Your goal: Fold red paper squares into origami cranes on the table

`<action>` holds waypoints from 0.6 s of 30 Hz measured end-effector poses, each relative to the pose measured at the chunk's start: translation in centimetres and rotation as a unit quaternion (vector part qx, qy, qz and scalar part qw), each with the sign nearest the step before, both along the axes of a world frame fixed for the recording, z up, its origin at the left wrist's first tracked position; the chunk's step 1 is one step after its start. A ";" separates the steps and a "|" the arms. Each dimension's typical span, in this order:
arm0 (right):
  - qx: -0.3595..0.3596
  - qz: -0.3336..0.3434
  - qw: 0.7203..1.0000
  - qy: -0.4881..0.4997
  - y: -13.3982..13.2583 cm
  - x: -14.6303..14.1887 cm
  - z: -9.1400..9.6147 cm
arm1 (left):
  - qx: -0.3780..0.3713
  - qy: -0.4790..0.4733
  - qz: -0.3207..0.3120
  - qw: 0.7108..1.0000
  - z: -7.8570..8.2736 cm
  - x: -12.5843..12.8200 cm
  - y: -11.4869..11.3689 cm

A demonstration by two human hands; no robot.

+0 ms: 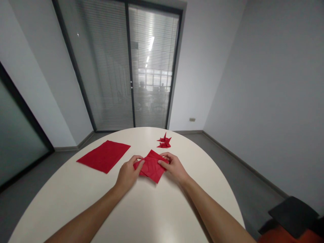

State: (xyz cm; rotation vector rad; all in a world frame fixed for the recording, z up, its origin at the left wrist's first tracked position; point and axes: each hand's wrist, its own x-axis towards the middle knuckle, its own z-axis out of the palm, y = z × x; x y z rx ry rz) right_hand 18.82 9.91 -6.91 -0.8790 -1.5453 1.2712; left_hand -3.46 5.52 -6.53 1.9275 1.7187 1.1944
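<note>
Between my two hands is a piece of folded red paper point(152, 165), creased and layered, with one corner pointing away from me and another toward me. My left hand point(129, 171) pinches its left side, thumb on top and fingers curled behind. On the right side, my right hand point(174, 166) grips it the same way, with the thumb lying across the upper face. The paper is held just over the white table, where a shadow falls beneath it. Parts of the fingers are hidden under the paper.
A flat red square sheet point(104, 157) lies to the left on the round white table point(141, 212). Beyond my right hand sit small pointed red folded-paper pieces point(165, 141). A black and orange chair point(293, 216) stands at the lower right. Glass doors with blinds point(152, 67) are behind the table.
</note>
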 end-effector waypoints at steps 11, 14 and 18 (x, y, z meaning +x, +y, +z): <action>0.096 -0.077 0.953 -0.278 -0.4 0.7 -0.9 | 0.057 0.193 -0.041 0.979 -0.9 -0.2 0.1; 0.111 -0.091 0.941 -0.307 -0.5 0.7 -0.7 | 0.073 0.192 -0.110 0.972 -1.0 0.4 -0.4; 0.133 -0.087 0.930 -0.330 -0.6 0.8 -0.6 | 0.051 0.215 -0.159 0.962 -1.2 0.9 -0.8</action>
